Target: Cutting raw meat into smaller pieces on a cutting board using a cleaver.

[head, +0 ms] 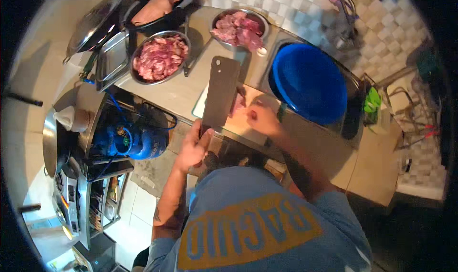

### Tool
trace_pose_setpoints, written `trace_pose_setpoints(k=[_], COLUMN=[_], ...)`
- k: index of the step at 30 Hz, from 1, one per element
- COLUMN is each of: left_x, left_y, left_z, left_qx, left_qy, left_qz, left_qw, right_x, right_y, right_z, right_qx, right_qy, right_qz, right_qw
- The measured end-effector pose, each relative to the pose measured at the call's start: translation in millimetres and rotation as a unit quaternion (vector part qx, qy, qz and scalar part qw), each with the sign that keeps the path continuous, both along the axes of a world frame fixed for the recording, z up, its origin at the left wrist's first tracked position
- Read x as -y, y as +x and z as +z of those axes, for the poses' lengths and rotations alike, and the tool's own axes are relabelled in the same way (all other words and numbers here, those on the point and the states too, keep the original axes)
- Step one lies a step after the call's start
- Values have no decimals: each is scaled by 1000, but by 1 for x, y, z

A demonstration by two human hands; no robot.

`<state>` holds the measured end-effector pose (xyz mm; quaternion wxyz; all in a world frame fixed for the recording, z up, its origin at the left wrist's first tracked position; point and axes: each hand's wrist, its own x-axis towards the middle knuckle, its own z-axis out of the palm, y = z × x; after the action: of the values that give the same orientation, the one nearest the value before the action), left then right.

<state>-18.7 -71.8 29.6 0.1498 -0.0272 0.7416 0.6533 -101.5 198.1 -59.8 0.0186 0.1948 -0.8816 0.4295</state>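
Note:
My left hand (195, 147) grips the handle of a broad metal cleaver (221, 93), whose blade points away from me over the counter. Under and beside the blade is a cutting board (238, 124), and a piece of raw meat (239, 103) lies on it, partly hidden by the blade. Over the board's right part, my right hand (264, 119) has its fingers curled close to the meat. Whether these fingers hold something is unclear. Beyond the board stand a metal bowl (267, 24) of raw meat chunks (238, 27) and another bowl (135, 75) heaped with smaller cut pieces (161, 57).
A blue plastic basin (311, 84) rests tilted in the sink at right. A dark pot (128, 26) at the back left holds a large piece of meat (154, 11), near a metal tray (112, 59). Below left, a blue gas cylinder (148, 141) stands beside the counter's edge.

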Motion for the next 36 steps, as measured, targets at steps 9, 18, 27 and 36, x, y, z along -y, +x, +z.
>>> trace_pose_setpoints(k=[9,18,27,36], left_x=[60,84,79,29], left_y=[78,98,100,71], left_z=[-2,5,-8,-9], left_qx=[6,19,39,-21], left_qy=[59,-1,-10,-43], left_qz=[155,243,187,78], left_qw=[986,970,982,996], right_x=[126,146,21,15], right_y=[-95,-181,-52,-21], right_z=[156,99,32,20], right_qx=[-117,-98,-110,90], right_qy=[-414,79,81,-38], right_qz=[-56,125,209,-53], right_qw=[901,984,968,994])
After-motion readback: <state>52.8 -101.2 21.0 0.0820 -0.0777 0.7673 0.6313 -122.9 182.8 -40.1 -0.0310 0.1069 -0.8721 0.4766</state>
